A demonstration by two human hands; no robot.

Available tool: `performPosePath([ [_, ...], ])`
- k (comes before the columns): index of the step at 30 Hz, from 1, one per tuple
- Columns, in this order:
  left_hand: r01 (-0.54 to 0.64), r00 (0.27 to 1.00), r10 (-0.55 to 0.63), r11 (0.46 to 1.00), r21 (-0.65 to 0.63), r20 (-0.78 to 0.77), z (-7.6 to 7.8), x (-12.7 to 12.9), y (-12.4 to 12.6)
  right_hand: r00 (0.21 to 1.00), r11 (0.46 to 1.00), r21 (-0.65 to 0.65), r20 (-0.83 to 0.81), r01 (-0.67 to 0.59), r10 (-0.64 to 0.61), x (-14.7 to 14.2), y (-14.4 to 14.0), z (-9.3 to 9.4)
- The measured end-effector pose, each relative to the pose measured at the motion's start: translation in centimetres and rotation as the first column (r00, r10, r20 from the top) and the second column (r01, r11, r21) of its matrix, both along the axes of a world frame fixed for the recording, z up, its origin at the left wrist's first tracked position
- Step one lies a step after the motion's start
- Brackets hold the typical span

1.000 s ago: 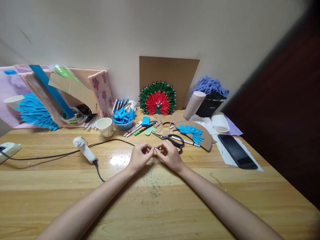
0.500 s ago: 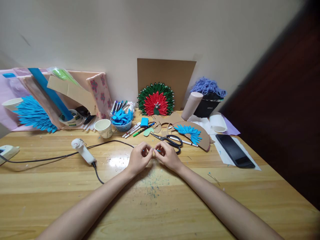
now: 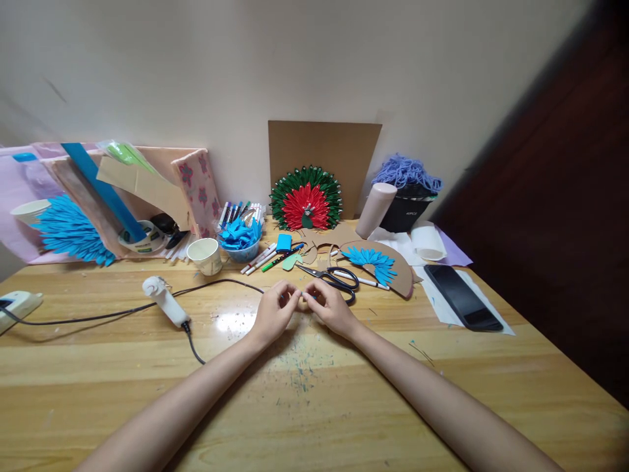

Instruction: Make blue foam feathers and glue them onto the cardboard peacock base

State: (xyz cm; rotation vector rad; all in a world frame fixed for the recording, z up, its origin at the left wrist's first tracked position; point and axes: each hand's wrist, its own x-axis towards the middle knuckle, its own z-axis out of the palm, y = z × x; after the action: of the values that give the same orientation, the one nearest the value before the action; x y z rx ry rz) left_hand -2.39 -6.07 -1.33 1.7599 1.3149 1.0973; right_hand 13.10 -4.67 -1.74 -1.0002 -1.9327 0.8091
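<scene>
Both hands pinching a blue strip above the desk (image 3: pixel 314 406).
Left hand (image 3: pixel 273 314) and right hand (image 3: pixel 333 311) are gripping the strip (image 3: pixel 308 296) between fingertips; loosening could be dropping it near the scissors (image 3: pixel 334 278).

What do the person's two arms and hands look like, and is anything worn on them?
Both forearms are bare, with no sleeves in view. The left hand and right hand wear no gloves, and no rings, watch or bracelets show. Fingernails look short and unpainted, though they are small in the picture.
</scene>
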Motion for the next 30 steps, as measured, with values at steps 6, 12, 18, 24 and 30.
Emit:
performPosePath([
  [6, -0.024, 0.983, 0.049, 0.990, -0.137, 0.176, -0.25, -0.15, 0.59, 0.993, 0.993, -0.114, -0.107, 0.041, -0.054, 0.04, 0.30, -0.30],
  [12, -0.024, 0.989, 0.043, 0.991, -0.130, 0.145, -0.11, -0.19, 0.64, 0.986, 0.989, -0.133, -0.142, 0.068, -0.087, 0.18, 0.44, -0.51],
  [18, -0.016, 1.000, 0.016, 0.995, 0.102, 0.010, 0.20, -0.14, 0.29, 0.990, 0.989, -0.113, -0.090, 0.096, -0.107, 0.20, 0.50, -0.55],
  [24, 0.024, 0.998, -0.016, 0.992, 0.128, -0.064, 0.40, -0.09, -0.01, 0.991, 0.989, -0.111, -0.075, 0.102, -0.111, 0.27, 0.43, -0.59],
  [30, 0.028, 0.992, -0.025, 0.999, -0.021, 0.128, -0.44, -0.13, 0.49, 0.992, 0.988, -0.131, -0.079, 0.083, -0.094, 0.11, 0.39, -0.47],
])
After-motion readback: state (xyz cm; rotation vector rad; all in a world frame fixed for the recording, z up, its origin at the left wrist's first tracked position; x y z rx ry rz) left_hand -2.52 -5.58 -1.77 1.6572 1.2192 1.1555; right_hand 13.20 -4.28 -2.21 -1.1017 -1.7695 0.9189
